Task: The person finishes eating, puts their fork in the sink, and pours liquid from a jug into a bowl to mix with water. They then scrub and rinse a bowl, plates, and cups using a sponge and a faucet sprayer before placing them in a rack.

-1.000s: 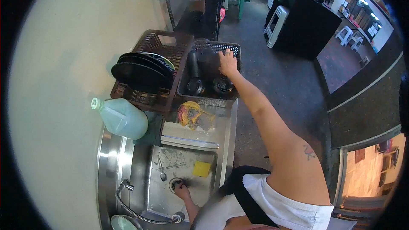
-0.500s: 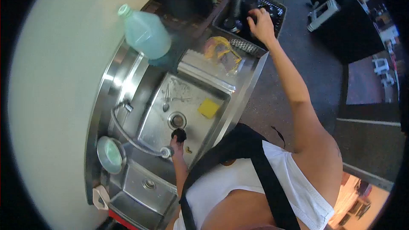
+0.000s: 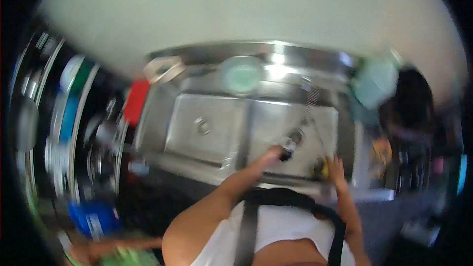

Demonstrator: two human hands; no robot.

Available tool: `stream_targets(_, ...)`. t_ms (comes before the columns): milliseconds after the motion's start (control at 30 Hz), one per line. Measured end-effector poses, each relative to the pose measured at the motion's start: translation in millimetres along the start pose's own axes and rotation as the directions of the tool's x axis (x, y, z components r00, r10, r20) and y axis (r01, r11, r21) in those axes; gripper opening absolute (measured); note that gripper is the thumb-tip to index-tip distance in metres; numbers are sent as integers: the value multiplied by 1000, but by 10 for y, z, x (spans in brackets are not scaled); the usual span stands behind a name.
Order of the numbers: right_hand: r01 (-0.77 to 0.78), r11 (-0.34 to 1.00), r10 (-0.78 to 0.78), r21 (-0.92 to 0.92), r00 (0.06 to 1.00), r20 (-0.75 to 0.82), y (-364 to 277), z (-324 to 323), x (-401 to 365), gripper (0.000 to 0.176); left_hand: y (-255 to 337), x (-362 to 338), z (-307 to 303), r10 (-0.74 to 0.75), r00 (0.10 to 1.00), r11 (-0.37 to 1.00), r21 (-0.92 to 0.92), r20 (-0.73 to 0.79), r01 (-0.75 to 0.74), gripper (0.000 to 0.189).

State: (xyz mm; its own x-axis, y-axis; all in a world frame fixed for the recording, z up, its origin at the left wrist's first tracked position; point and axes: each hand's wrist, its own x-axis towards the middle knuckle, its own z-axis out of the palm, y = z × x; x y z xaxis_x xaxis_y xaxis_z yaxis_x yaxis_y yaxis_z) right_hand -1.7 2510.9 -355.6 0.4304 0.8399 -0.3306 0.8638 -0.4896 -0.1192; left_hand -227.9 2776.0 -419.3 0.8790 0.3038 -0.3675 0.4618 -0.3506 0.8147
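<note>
My left hand (image 3: 270, 156) is closed around a small, dark, rounded object (image 3: 286, 154) over the right basin (image 3: 266, 123) of a steel sink. The silvery spray head (image 3: 289, 144) of the faucet overlaps that object in this view. Near the basin's front right corner, my right hand (image 3: 336, 169) reaches in with its fingers pointing away from me. Right beside those fingers lies a yellow sponge (image 3: 323, 168), with a dark patch at its left. Motion blur smears the right fingers, so I cannot tell whether they grip the sponge.
A bowl with pale green content (image 3: 241, 75) stands behind the basins. At right is a large translucent jug (image 3: 377, 83), with dark pans (image 3: 411, 101) beyond it. The left basin (image 3: 202, 148) adjoins the right one. Dish racks (image 3: 74, 118) and another person's arm (image 3: 116, 244) are at left.
My view has swung round to the left. My right hand has come from the black basket back to the sink, beside the sponge. My left hand still holds the dark object.
</note>
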Motion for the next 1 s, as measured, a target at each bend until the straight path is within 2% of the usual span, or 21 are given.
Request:
stream_targets(33, 43, 997, -38, -68, 997, 64, 24, 122, 178, 107, 368, -37, -103, -177, 983, 982, 57, -48, 180, 23)
stream_targets(67, 107, 972, -149, -208, 969, -196, 171, 485, 311, 63, 303, -113, -11, -17, 970, 888, -450, -243, -98, 19)
stream_targets(100, 97, 980, -108, -173, 992, -60, -49, 204, 186, 67, -330, 458, 511, -518, 847, 535, -818, -122, 210, 16)
stream_targets(133, 28, 998, -29, -64, 1000, -13, -154, -14, 121, 73, -57, 274, 373, -474, 876, 489, -853, -87, 180, 15)
stream_targets(167, -77, 996, 75, 39, 996, 45, -259, -137, 115, 79, 61, 225, 298, -458, 879, 631, -746, -133, 216, 15)
stream_targets(200, 49, 999, -49, -13, 999, -9, -47, 141, 245, 86, 199, 153, 282, -570, 794, 630, -733, -212, 256, 14)
stream_targets(233, 152, 986, -156, -64, 986, -58, 238, 428, 377, 93, 252, 123, 254, -503, 839, 663, -716, -207, 220, 17)
stream_targets(267, 183, 980, -187, -83, 981, -53, 265, 361, 433, 93, 310, 89, 204, -429, 882, 697, -693, -194, 186, 22)
stream_targets(300, 155, 985, -160, -76, 985, -68, 268, 289, 417, 92, 340, 77, 184, -437, 874, 689, -703, -212, 174, 22)
stream_targets(333, 117, 990, -122, -76, 989, -78, 176, 167, 287, 92, 321, 8, 179, -374, 907, 595, -800, -191, 77, 27)
stream_targets(367, -106, 994, 109, -40, 991, 83, -368, -494, 89, 84, 313, -7, 194, -311, 934, 485, -875, -179, -6, 33)
stream_targets(400, -86, 995, 89, -39, 993, 83, -420, -546, 200, 84, 338, 5, 142, -322, 927, 485, -874, -193, -14, 33)
stream_targets(467, 58, 993, -43, 100, 988, -149, -504, -652, 289, 76, 481, -17, 77, -492, 865, 556, -801, -104, 220, 44)
stream_targets(533, 192, 916, -100, 353, 959, -264, -941, -752, 397, 73, 470, 56, 122, -499, 861, 596, -761, -102, 255, 39)
stream_targets(567, 191, 918, -99, 347, 959, -266, -999, -652, 480, 73, 449, 92, 156, -490, 866, 613, -746, -99, 262, 37)
stream_targets(667, 280, 931, -179, 234, 910, -374, -1410, -10, 951, 55, 330, 155, 193, -486, 869, 641, -715, -95, 280, 29)
stream_targets(733, 329, 924, -230, 196, 885, -404, -1562, 95, 1107, 49, 242, 169, 206, -498, 862, 640, -712, -96, 291, 25)
stream_targets(833, 352, 804, -171, 478, 909, -381, -1617, 109, 1253, 42, 126, 135, 191, -519, 850, 622, -722, -89, 304, 21)
stream_targets(900, 329, 685, -118, 650, 931, -346, -1636, 117, 1280, 40, 90, 40, 228, -330, 934, 766, -618, -139, 178, 18)
stream_targets(933, 319, 627, -97, 711, 937, -335, -1626, 139, 1312, 39, 164, -54, 186, -333, 933, 765, -618, -138, 182, 18)
stream_targets(1000, 347, 497, -64, 795, 929, -366, -1697, 239, 1412, 39, 356, -186, 52, -355, 911, 668, -738, -210, 90, 23)
